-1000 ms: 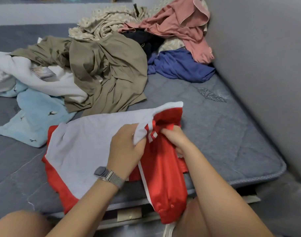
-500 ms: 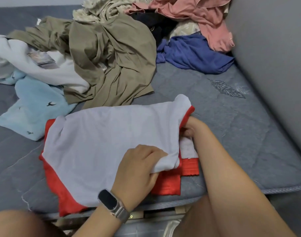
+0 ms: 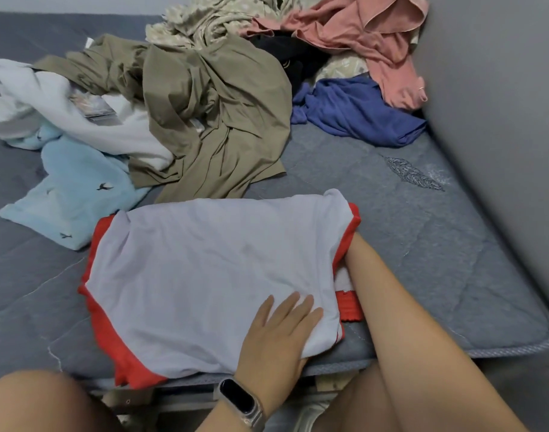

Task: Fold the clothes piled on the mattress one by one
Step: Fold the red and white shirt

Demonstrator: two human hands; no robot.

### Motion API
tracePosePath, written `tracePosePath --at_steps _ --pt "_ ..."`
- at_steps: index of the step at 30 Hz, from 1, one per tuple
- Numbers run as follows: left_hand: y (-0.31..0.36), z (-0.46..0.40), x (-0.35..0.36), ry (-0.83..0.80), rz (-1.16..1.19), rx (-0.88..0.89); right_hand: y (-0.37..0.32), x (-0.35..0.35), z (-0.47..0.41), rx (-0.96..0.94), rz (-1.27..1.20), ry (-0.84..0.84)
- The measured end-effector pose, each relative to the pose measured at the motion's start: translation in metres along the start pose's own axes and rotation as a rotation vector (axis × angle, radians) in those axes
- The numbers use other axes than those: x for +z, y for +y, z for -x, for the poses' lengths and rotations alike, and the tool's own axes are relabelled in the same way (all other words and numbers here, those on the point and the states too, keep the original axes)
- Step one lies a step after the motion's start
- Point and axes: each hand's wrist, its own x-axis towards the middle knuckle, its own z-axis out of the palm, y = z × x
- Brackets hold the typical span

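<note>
A red and white garment lies spread flat near the front edge of the grey mattress, white side up with red showing at its edges. My left hand, with a watch on the wrist, rests flat with straight fingers on the garment's near right corner. My right hand is tucked under the garment's right edge; its fingers are hidden by the cloth. Behind lies the pile: an olive garment, a white one, a light blue one, a blue one and a pink one.
A grey wall runs along the mattress's right side. A beige patterned cloth and a black item sit at the back of the pile. My knees are below the mattress's front edge, where a bed frame shows.
The red sleeve part has been folded under the white panel and the garment laid flat. My left hand let go of the cloth and now lies flat on it; my right hand slid under the edge.
</note>
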Motion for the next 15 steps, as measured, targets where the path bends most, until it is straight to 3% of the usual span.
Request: tracePosePath --at_steps 3,5,8,11,15 --pt "-0.001 -0.007 0.008 -0.024 -0.032 -0.031 0.0 -0.023 -0.003 0.193 0.158 -0.139" --pt "-0.001 -0.014 0.013 -0.036 -0.04 -0.052 0.003 -0.043 -0.004 0.203 0.288 -0.137" --pt "0.002 -0.025 0.018 -0.059 -0.021 -0.083 0.007 -0.051 0.006 0.242 0.223 -0.154" --pt "0.0 -0.033 0.012 -0.155 -0.009 -0.09 0.007 -0.045 0.011 0.101 0.166 -0.065" --pt "-0.019 -0.029 -0.02 -0.299 0.131 0.014 0.023 -0.046 0.006 -0.174 0.484 0.104"
